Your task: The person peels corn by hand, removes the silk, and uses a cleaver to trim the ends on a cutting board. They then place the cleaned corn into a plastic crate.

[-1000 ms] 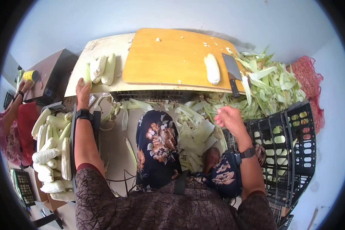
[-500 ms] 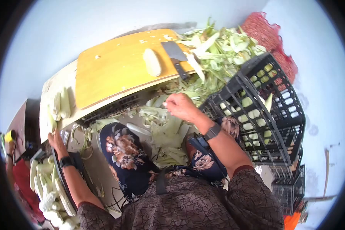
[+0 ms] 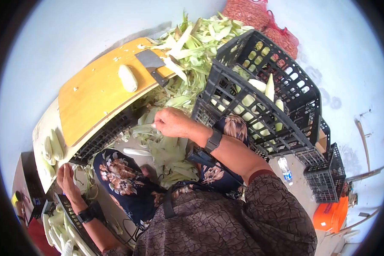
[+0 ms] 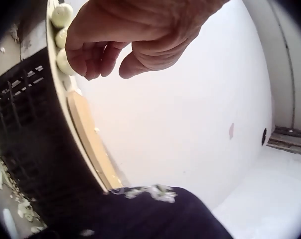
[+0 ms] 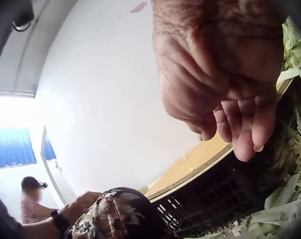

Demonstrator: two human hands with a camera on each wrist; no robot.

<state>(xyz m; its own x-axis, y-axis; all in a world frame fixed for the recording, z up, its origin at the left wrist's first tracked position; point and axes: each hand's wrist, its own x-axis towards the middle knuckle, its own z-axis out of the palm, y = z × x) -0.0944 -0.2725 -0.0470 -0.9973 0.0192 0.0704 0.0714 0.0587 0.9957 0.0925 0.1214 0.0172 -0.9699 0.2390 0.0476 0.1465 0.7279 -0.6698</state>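
Observation:
My left hand [image 3: 68,183] is by the table's near left corner, fingers loosely bent and holding nothing. Close beyond it, several husked corn ears [image 3: 55,145] lie on the pale tabletop; the left wrist view shows their ends beside the left hand [image 4: 135,37]. Over the husks in front of my lap hangs my right hand [image 3: 173,121], its palm facing the right wrist camera and its fingers relaxed around nothing. On the yellow board [image 3: 96,96] lie one corn ear [image 3: 128,78] and a cleaver [image 3: 149,59], its handle reaching past the near edge.
A black crate [image 3: 219,70] with corn ears [image 3: 269,87] stands tilted at my right. More ears [image 3: 62,234] fill a crate at lower left. Husks [image 3: 196,40] heap beyond the table near red mesh sacks [image 3: 247,13]. A water bottle [image 3: 285,170] stands on the floor; another person [image 5: 32,201] is behind.
My head view has swung rightward, bringing the right crate, bottle and orange container into sight. The left hand has come away from the ear it touched at the table's left end. Right hand stays free.

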